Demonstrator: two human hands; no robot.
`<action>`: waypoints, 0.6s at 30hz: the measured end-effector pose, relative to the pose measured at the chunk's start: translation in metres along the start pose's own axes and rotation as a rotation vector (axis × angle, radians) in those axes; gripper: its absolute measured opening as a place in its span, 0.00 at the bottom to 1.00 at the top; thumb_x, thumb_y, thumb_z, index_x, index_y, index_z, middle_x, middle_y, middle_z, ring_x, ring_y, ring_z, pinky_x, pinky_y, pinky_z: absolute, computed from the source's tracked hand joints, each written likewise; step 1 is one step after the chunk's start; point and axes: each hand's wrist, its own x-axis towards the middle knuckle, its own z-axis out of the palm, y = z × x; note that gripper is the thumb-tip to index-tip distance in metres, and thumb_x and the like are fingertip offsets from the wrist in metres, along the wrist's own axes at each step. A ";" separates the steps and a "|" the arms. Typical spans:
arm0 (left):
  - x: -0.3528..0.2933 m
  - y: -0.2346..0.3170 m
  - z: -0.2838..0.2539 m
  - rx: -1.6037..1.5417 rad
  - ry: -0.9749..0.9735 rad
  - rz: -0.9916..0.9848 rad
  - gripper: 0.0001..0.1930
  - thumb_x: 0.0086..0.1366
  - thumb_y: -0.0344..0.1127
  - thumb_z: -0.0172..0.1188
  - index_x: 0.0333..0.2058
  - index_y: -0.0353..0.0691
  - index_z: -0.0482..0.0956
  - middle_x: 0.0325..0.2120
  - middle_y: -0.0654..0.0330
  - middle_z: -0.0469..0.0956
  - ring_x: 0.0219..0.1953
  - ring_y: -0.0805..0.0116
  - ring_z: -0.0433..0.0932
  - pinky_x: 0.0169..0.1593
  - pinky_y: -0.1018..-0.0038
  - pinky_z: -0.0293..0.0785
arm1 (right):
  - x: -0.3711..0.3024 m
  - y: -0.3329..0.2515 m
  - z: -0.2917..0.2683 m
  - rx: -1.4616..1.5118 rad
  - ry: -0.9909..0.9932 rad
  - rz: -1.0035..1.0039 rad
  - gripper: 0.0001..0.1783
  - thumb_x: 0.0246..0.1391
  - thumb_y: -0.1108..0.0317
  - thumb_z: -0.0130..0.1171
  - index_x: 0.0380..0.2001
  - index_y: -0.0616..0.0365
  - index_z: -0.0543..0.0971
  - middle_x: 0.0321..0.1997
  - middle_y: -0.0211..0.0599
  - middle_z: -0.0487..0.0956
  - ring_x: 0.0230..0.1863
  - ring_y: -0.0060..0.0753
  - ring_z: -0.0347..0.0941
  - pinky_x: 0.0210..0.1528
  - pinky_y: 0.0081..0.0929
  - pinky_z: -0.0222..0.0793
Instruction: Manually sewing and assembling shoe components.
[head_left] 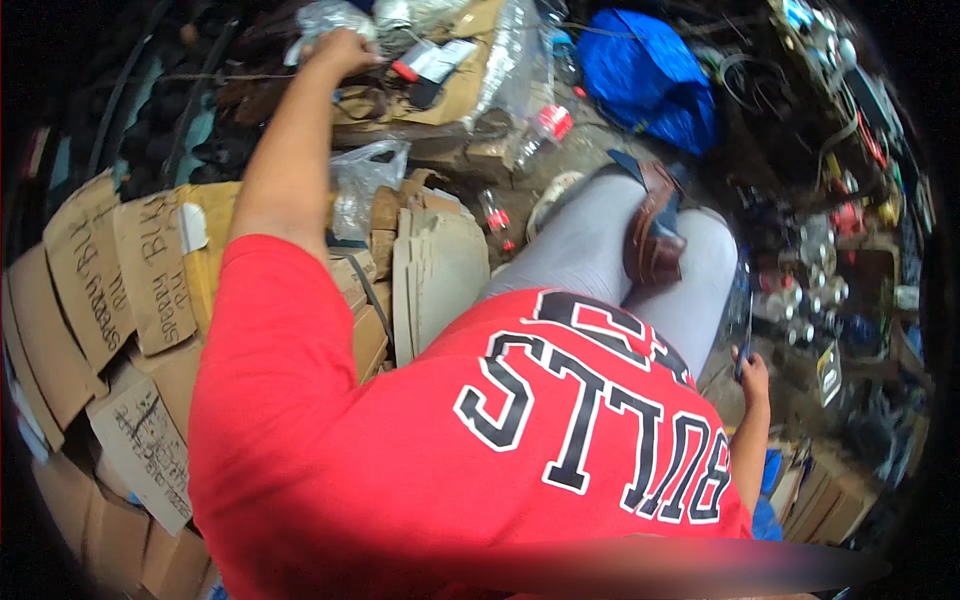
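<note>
My left hand [342, 54] is stretched out to the far left, fingers curled at a clear plastic bag [335, 18]; what they grip is hidden. Low at my right side, my right hand [752, 382] is closed round the dark handle of a long thin tool [743, 363], which points away from me; its kind is unclear. Across my thighs, between the knees, rests a brown leather shoe upper [655, 235] with dark blue parts. Neither hand touches it.
Flat cardboard patterns [160, 270] stack up on my left. Ahead lie a cardboard sheet [470, 85], a bottle with a red label [545, 130] and a blue plastic bag [645, 75]. Several small jars [815, 255] and cluttered shelves stand at right, cardboard pieces [825, 500] below them.
</note>
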 end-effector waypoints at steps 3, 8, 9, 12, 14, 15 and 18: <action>-0.001 0.004 -0.012 0.111 -0.118 0.057 0.22 0.56 0.56 0.54 0.44 0.52 0.78 0.41 0.57 0.78 0.45 0.57 0.76 0.49 0.61 0.67 | 0.001 0.027 0.005 0.257 -0.156 0.260 0.21 0.45 0.48 0.59 0.29 0.56 0.74 0.20 0.31 0.73 0.18 0.24 0.68 0.17 0.25 0.56; -0.020 0.013 -0.041 0.104 -0.080 -0.185 0.19 0.51 0.49 0.62 0.42 0.53 0.78 0.45 0.58 0.75 0.49 0.58 0.73 0.50 0.49 0.59 | 0.020 0.051 0.040 0.310 -0.163 0.617 0.18 0.48 0.50 0.56 0.26 0.55 0.74 0.20 0.36 0.76 0.14 0.29 0.67 0.12 0.30 0.54; -0.027 0.020 -0.046 0.139 -0.077 -0.185 0.19 0.51 0.49 0.62 0.42 0.53 0.78 0.45 0.58 0.75 0.49 0.58 0.73 0.50 0.49 0.59 | 0.026 0.057 0.049 0.322 -0.166 0.630 0.18 0.48 0.50 0.56 0.26 0.55 0.74 0.20 0.36 0.76 0.14 0.29 0.67 0.12 0.30 0.54; -0.054 0.052 -0.063 0.153 0.319 -0.125 0.17 0.54 0.46 0.60 0.43 0.51 0.77 0.49 0.60 0.71 0.52 0.58 0.69 0.49 0.51 0.60 | 0.042 0.076 0.072 0.281 -0.134 0.648 0.19 0.48 0.50 0.57 0.24 0.57 0.75 0.18 0.40 0.76 0.12 0.36 0.69 0.12 0.34 0.57; -0.080 0.093 -0.063 0.037 0.486 0.108 0.16 0.55 0.45 0.58 0.43 0.50 0.77 0.51 0.60 0.67 0.54 0.60 0.66 0.49 0.52 0.62 | 0.053 0.086 0.085 0.295 -0.201 0.665 0.19 0.49 0.50 0.56 0.25 0.58 0.75 0.18 0.41 0.76 0.12 0.37 0.69 0.13 0.35 0.59; -0.093 0.122 -0.057 -0.017 0.500 0.191 0.17 0.55 0.46 0.59 0.42 0.48 0.77 0.48 0.59 0.71 0.51 0.59 0.69 0.47 0.56 0.66 | 0.058 0.088 0.091 0.248 -0.168 0.702 0.20 0.49 0.50 0.55 0.26 0.59 0.74 0.18 0.42 0.76 0.13 0.38 0.69 0.13 0.36 0.62; -0.154 0.206 -0.024 -0.465 0.187 0.636 0.23 0.52 0.53 0.60 0.42 0.44 0.77 0.42 0.54 0.74 0.48 0.58 0.71 0.54 0.60 0.62 | 0.066 0.091 0.104 0.306 -0.238 0.731 0.20 0.51 0.51 0.53 0.28 0.60 0.73 0.17 0.43 0.74 0.12 0.39 0.68 0.15 0.37 0.66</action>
